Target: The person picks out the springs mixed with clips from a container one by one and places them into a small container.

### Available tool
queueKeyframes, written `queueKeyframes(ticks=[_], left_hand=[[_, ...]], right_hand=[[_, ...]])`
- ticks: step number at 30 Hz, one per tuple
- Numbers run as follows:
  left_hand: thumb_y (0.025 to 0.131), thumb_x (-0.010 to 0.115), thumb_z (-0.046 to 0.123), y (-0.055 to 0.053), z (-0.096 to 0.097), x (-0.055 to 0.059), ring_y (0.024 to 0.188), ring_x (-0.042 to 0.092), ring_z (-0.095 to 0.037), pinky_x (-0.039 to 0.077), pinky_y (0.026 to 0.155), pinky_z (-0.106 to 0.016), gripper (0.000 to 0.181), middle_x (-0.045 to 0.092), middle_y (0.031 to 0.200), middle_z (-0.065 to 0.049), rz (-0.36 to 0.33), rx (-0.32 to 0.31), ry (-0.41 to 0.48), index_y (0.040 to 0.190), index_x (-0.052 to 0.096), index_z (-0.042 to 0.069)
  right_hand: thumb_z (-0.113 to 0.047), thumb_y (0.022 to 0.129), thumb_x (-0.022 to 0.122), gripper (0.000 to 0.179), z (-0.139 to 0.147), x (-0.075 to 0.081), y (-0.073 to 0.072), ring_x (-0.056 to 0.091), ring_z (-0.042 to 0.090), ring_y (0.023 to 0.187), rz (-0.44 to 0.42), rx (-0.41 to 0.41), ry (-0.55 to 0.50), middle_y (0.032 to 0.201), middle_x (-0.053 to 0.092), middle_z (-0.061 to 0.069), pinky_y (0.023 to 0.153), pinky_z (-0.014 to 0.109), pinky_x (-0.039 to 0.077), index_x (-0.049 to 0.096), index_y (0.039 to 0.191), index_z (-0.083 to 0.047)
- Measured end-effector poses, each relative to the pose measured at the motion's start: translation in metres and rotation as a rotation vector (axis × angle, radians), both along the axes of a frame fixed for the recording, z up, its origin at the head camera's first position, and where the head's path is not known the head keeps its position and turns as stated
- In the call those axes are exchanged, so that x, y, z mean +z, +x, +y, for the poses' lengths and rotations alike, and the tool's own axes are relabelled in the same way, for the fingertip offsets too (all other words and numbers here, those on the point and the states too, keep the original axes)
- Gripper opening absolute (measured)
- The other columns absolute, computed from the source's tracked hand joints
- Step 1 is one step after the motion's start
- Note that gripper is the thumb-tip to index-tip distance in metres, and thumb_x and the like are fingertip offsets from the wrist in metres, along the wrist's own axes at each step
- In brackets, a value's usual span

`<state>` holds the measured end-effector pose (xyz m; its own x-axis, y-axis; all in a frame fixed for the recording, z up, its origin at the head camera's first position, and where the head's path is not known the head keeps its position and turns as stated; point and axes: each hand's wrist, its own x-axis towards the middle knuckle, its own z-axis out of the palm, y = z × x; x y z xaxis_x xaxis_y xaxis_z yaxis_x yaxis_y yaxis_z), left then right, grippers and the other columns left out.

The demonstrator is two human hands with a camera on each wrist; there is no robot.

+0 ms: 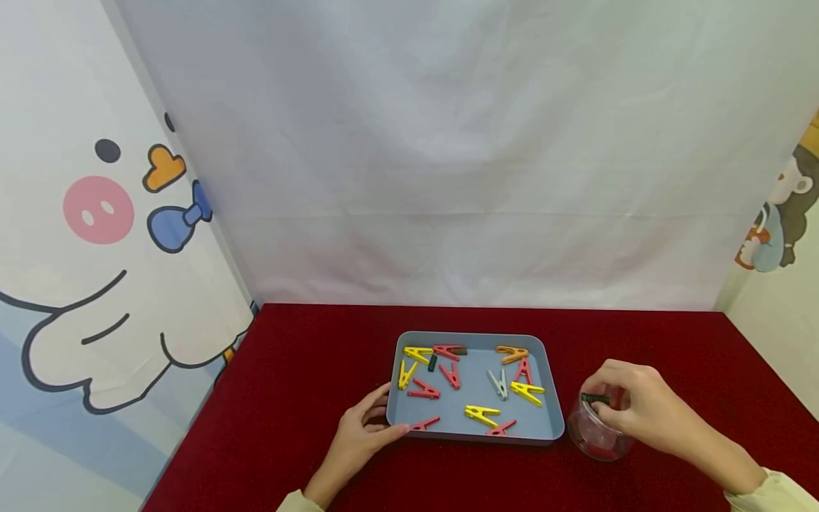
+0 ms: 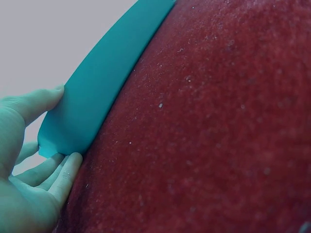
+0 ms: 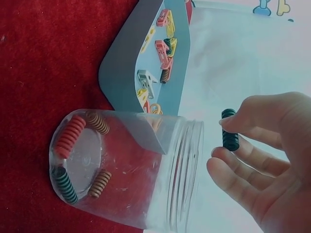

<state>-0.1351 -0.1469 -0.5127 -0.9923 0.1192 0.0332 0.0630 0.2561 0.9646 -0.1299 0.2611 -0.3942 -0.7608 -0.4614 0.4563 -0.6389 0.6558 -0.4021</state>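
Note:
My right hand (image 1: 659,412) pinches a dark green coil spring (image 3: 230,130) between thumb and fingers, just over the mouth of a clear plastic jar (image 1: 599,435). Inside the jar, the right wrist view shows a red spring (image 3: 71,136), a green spring (image 3: 66,185) and two brown springs (image 3: 100,183) at the bottom. My left hand (image 1: 358,432) holds the near left corner of a blue-grey tray (image 1: 457,400), thumb on one wall and fingers on the other. Scattered in the tray are several red, yellow, grey and orange clips.
Among the clips in the tray lie another dark green spring (image 1: 432,363) and a brown spring (image 1: 457,350). The jar stands on the red cloth (image 1: 307,370), right of the tray. A pale curtain (image 1: 473,178) hangs behind the table, with cartoon-printed sheets at both sides.

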Motion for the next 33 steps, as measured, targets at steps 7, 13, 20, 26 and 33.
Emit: queueKeyframes(ticks=[7, 13, 20, 26, 33], left_hand=[[0.077, 0.08, 0.026, 0.0, 0.001, 0.0, 0.11, 0.054, -0.025, 0.05, 0.078, -0.025, 0.072, 0.055, 0.123, -0.014, -0.004, 0.008, 0.0, 0.14, 0.046, 0.015], [0.077, 0.08, 0.026, 0.0, 0.001, 0.0, 0.111, 0.054, -0.025, 0.05, 0.078, -0.024, 0.072, 0.055, 0.124, -0.014, -0.002, 0.002, 0.012, 0.14, 0.046, 0.015], [0.077, 0.08, 0.026, 0.0, 0.0, 0.0, 0.11, 0.054, -0.025, 0.05, 0.078, -0.024, 0.072, 0.055, 0.123, -0.014, 0.001, 0.007, 0.002, 0.14, 0.046, 0.016], [0.077, 0.08, 0.026, -0.001, 0.0, 0.0, 0.11, 0.054, -0.025, 0.05, 0.079, -0.025, 0.072, 0.055, 0.123, -0.014, -0.003, 0.007, 0.002, 0.14, 0.047, 0.016], [0.077, 0.08, 0.026, 0.0, 0.0, -0.001, 0.109, 0.055, -0.025, 0.05, 0.078, -0.025, 0.072, 0.055, 0.123, -0.014, -0.004, 0.012, 0.004, 0.14, 0.047, 0.016]], right_hand=[[0.012, 0.06, 0.074, 0.039, 0.005, -0.002, -0.001, 0.048, 0.0, 0.063, 0.021, -0.008, 0.0, 0.077, 0.057, -0.016, 0.048, 0.021, 0.043, 0.066, 0.082, -0.019], [0.01, 0.061, 0.076, 0.038, 0.01, -0.004, -0.001, 0.047, 0.0, 0.062, 0.011, -0.035, 0.011, 0.077, 0.057, -0.016, 0.048, 0.021, 0.043, 0.066, 0.081, -0.02], [0.011, 0.058, 0.078, 0.039, 0.018, -0.009, -0.003, 0.046, 0.0, 0.062, 0.028, -0.046, 0.01, 0.076, 0.057, -0.016, 0.048, 0.021, 0.041, 0.065, 0.078, -0.021], [0.012, 0.059, 0.077, 0.04, 0.021, -0.011, -0.004, 0.046, 0.001, 0.061, 0.031, -0.045, 0.003, 0.076, 0.057, -0.015, 0.048, 0.02, 0.041, 0.065, 0.078, -0.021], [0.011, 0.059, 0.077, 0.039, 0.023, -0.013, -0.004, 0.046, 0.0, 0.06, 0.024, -0.055, 0.006, 0.075, 0.056, -0.016, 0.047, 0.02, 0.04, 0.065, 0.077, -0.021]])
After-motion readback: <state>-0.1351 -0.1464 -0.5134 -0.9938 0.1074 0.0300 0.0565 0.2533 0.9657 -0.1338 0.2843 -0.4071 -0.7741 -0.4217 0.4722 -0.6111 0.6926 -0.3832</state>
